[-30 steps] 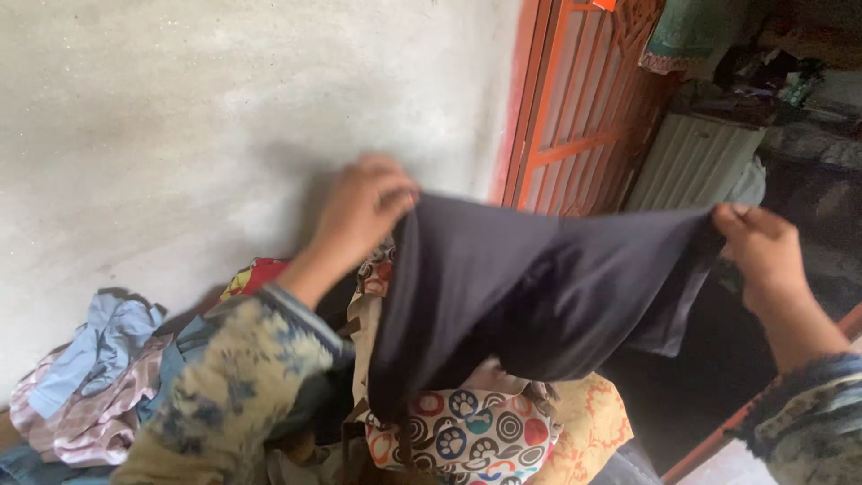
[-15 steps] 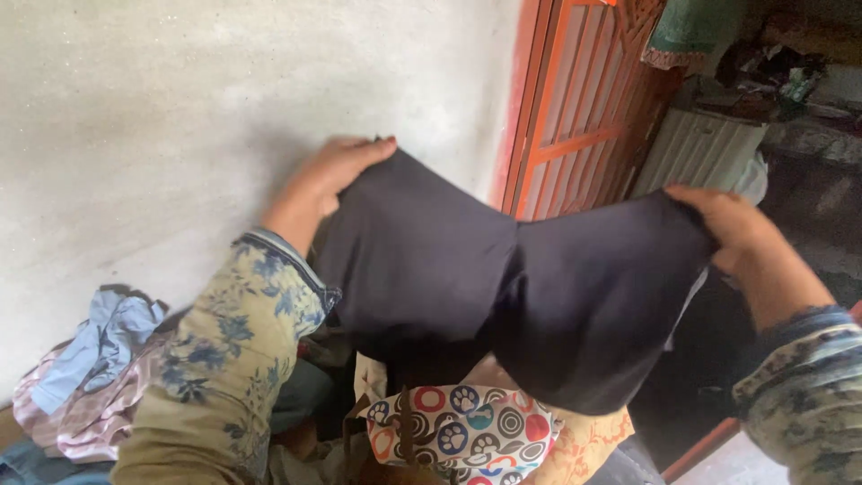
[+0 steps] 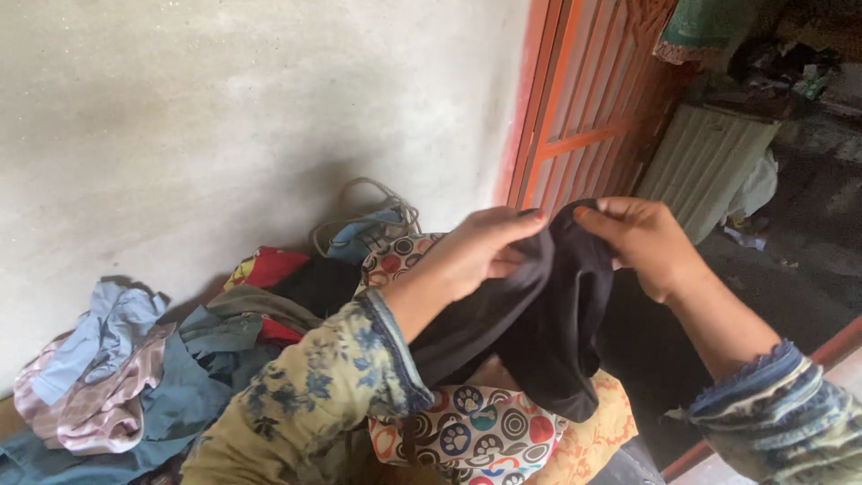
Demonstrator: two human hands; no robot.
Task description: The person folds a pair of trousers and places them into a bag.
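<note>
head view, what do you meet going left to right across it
pink and blue clothes → red cloth → left hand → dark cloth → right hand → white ribbed panel

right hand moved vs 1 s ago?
Yes. The right hand has swung left, from in front of the white ribbed panel to below the orange grille door, meeting the left hand on the dark cloth.

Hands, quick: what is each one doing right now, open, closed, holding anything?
Left hand: closed, pinching the dark cloth at its top edge.
Right hand: closed on the same dark cloth, close beside the left.
</note>
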